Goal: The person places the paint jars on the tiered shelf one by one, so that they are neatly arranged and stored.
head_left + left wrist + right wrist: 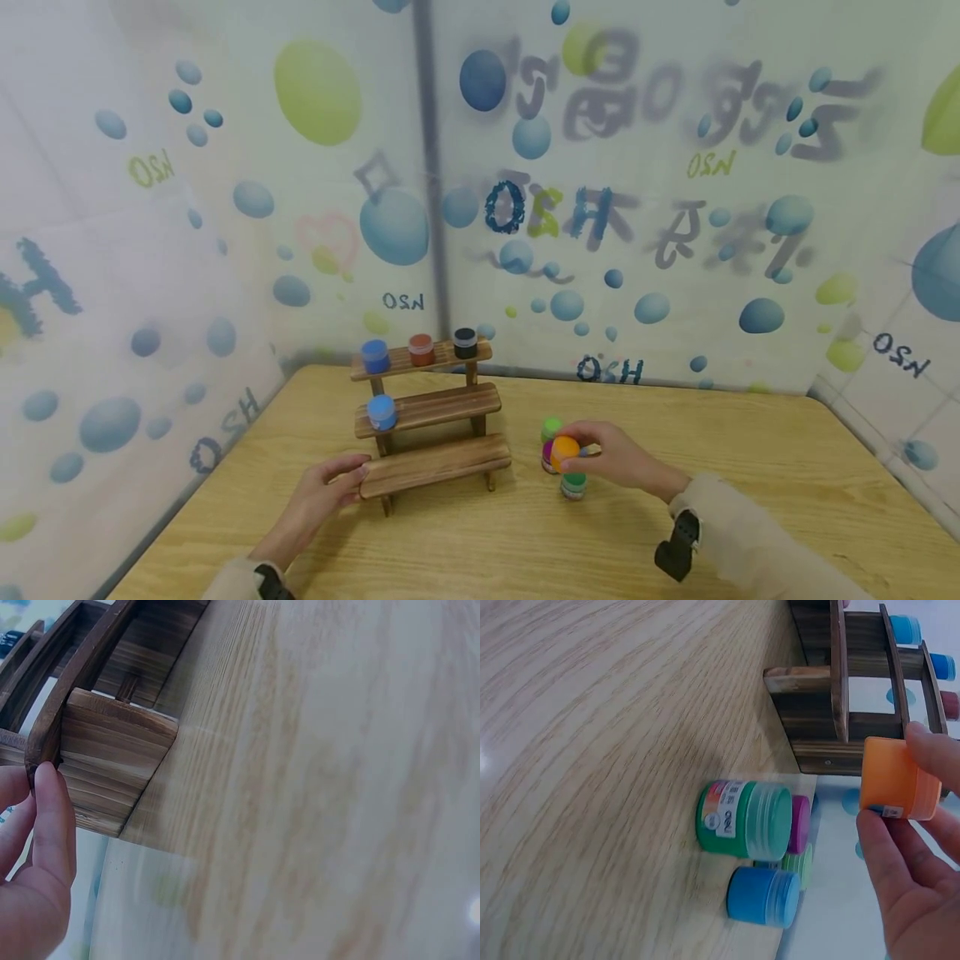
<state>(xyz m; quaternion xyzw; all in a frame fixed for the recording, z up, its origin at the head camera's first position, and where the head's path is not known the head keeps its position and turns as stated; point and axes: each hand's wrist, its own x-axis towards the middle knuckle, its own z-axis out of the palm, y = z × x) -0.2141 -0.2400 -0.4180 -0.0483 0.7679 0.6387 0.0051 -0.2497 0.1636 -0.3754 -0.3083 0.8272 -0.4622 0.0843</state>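
My right hand (pixel 618 457) pinches an orange paint jar (pixel 892 778) between thumb and fingers, lifted above the other jars. Close under it stand a dark green jar (pixel 742 821), a purple jar (pixel 800 825), a light green jar (pixel 551 428) and a blue jar (pixel 761 896), the blue one mostly hidden by the hand in the head view. With thumb and fingertips, my left hand (pixel 324 492) grips the left end of the lowest step of a three-tier wooden rack (pixel 438 467). That bottom step bears no jar.
On the rack's top tier stand a blue jar (pixel 375 356), a red-brown jar (pixel 422 350) and a black jar (pixel 465 342). A lighter blue jar (pixel 382 412) sits at the left of the middle tier. Printed curtains (pixel 645 208) border the wooden table (pixel 450 558) behind and beside.
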